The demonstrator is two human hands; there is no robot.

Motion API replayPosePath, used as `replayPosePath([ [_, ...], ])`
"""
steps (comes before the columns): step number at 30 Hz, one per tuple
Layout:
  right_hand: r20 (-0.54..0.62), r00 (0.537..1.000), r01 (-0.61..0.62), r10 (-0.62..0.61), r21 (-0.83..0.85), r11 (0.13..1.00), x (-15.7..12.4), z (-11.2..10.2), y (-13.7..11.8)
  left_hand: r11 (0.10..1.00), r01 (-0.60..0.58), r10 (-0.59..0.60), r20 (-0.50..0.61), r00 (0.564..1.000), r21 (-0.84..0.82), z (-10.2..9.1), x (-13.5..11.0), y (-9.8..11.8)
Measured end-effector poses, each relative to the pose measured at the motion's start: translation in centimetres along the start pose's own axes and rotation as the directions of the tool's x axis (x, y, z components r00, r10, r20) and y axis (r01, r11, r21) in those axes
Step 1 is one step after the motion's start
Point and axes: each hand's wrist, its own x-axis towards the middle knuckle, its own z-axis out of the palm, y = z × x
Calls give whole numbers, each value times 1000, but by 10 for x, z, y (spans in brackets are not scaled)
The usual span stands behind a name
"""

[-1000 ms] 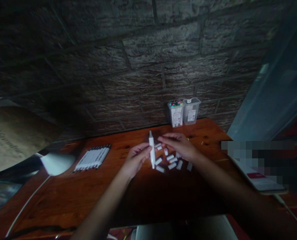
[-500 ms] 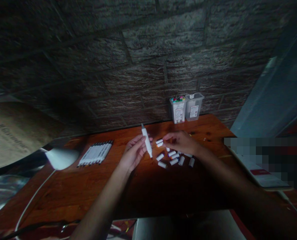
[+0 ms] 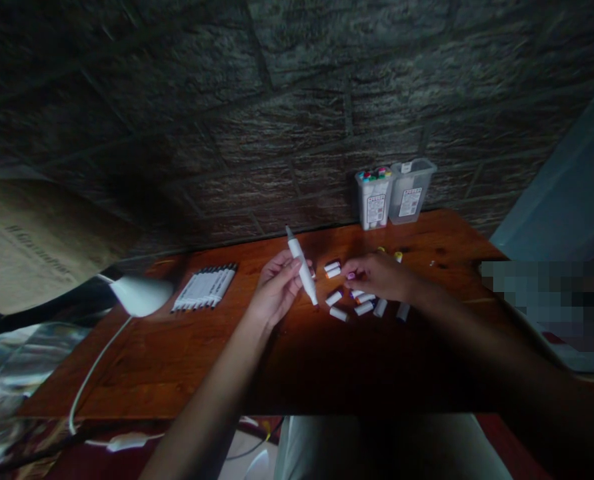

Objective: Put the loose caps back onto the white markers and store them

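Note:
My left hand [image 3: 275, 293] is closed around an uncapped white marker [image 3: 303, 270], which stands at a slant above the table with its grey end up. To its right, my right hand [image 3: 377, 275] reaches in among loose white marker caps [image 3: 333, 298]. Its thumb and fingers pinch a small cap with a pink-purple end [image 3: 351, 275]. Two caps with orange ends [image 3: 332, 270] lie side by side just left of those fingers. Part of the cap pile is hidden beneath my right hand.
On the left of the wooden table [image 3: 187, 360] lies a row of markers [image 3: 204, 287] beside a white lamp [image 3: 141, 295]. A plastic box of coloured markers [image 3: 375, 200] and a clear box [image 3: 413, 190] stand by the brick wall [image 3: 217, 140]. A paper bag [image 3: 41, 247] is at far left.
The view has shifted, so the table items appear farther right. My right hand has moved away from the two orange-ended caps and now pinches a pink-ended one. My left hand keeps the marker.

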Motion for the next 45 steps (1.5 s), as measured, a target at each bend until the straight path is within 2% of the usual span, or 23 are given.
replayPosePath([
  [6,-4,1000,-16,16,92,996,0,1,-1,1000,-9,10,-19,1000,16,-1,0,-1],
  [11,-61,998,31,-17,228,973,0,4,1,998,-31,33,-37,999,51,-2,-1,-3],
  [14,-48,998,44,-31,314,949,0,7,2,998,-36,38,-30,999,56,-2,-1,-3],
  [21,-95,984,163,-151,134,978,3,6,3,996,-49,50,-8,999,72,-1,-2,-4],
  [24,-98,988,127,-117,101,987,2,7,4,993,-64,65,-9,998,100,-1,-4,-5],
  [28,-138,990,38,-33,37,999,2,9,5,969,-109,104,32,994,221,-1,-5,-8],
  [33,-171,983,70,-69,-4,998,3,13,3,940,-152,136,71,988,306,-1,-6,-10],
  [36,-163,984,81,-75,32,996,2,13,0,937,-157,137,84,987,314,0,-6,-10],
  [41,-108,989,116,-96,196,974,1,12,-2,931,-166,157,53,986,325,-2,-5,-10],
  [45,-43,996,90,-82,217,972,1,18,0,923,-190,198,10,980,334,-5,-1,-12],
])
